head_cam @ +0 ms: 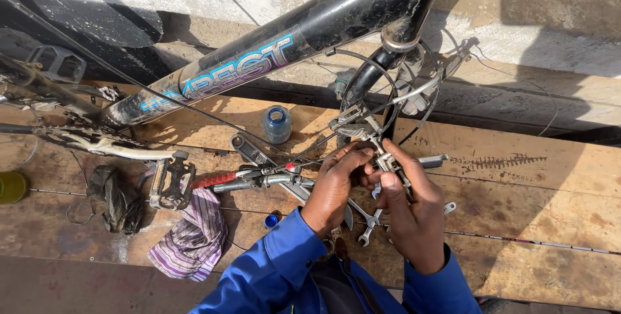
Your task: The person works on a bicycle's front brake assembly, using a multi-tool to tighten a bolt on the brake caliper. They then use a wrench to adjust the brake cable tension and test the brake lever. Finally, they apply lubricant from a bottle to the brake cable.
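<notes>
A black bicycle frame (323, 26) is seen slanting across a wooden platform (517, 178), its fork (365, 81) hanging down at the centre. Below the fork, a small metal brake assembly (381, 152) is held just above the boards, with thin cables (414, 87) looped around it. It is judged to be light, rigid and probably greasy, best gripped by its flat arms, not by the springy cable. The left hand (336, 188) is closed on the assembly's near side with pinching fingertips; the right hand (407, 204) is curled around its other side. Spanners (369, 220), a pedal (171, 181), a striped rag (194, 233) and a small blue jar (277, 124) are scattered nearby.
</notes>
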